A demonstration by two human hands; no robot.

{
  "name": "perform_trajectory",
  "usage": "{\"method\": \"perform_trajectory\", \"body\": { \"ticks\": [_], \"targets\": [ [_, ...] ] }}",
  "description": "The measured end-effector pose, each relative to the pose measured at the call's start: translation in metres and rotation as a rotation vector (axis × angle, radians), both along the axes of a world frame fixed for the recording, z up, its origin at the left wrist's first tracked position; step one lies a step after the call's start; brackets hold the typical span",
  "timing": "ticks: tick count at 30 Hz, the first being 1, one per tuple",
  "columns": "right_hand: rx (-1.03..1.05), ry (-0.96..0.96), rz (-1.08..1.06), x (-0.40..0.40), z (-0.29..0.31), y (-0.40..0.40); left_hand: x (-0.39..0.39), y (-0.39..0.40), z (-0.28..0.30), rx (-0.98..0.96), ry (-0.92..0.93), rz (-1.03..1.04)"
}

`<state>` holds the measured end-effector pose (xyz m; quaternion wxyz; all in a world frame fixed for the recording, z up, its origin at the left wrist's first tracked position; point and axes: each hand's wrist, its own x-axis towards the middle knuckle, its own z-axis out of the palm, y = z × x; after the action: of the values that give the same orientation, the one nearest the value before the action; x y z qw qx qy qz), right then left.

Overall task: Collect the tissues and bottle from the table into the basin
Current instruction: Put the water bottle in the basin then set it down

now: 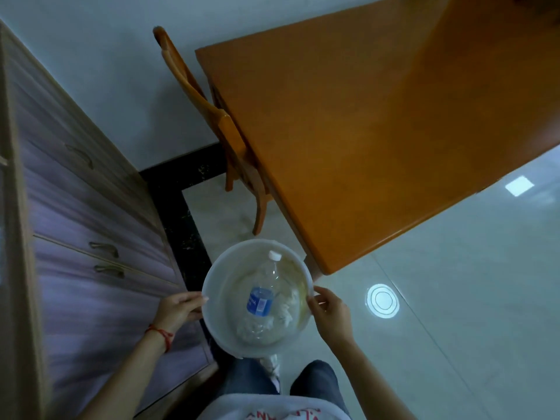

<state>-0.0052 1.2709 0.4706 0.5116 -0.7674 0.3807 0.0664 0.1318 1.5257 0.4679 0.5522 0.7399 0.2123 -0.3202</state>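
Observation:
I hold a round white basin [212,278] in front of my body, above the floor and clear of the table. My left hand [178,307] grips its left rim and my right hand [328,313] grips its right rim. Inside lies a clear plastic bottle [266,286] with a white cap and a blue label, cap pointing away from me. Crumpled white tissues [286,307] lie under and beside the bottle on the basin's bottom. The orange wooden table [378,131] stands ahead to the right, its top bare.
A wooden chair [212,116] is pushed in at the table's left side. A purple cabinet with drawers [75,222] runs along my left. Glossy pale floor tiles [454,298] spread to the right, with a black tile border near the wall.

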Motion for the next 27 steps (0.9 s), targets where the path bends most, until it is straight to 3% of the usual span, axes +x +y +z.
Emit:
{"method": "perform_trajectory", "body": {
  "ticks": [9, 27],
  "targets": [
    [0.024, -0.026, -0.175, -0.083, -0.004, -0.021, -0.05, -0.043, 0.0, 0.046, 0.013, -0.15],
    [-0.005, -0.046, -0.6, -0.272, 0.008, -0.094, -0.176, -0.186, 0.006, -0.038, 0.024, -0.446]
  ]
}}
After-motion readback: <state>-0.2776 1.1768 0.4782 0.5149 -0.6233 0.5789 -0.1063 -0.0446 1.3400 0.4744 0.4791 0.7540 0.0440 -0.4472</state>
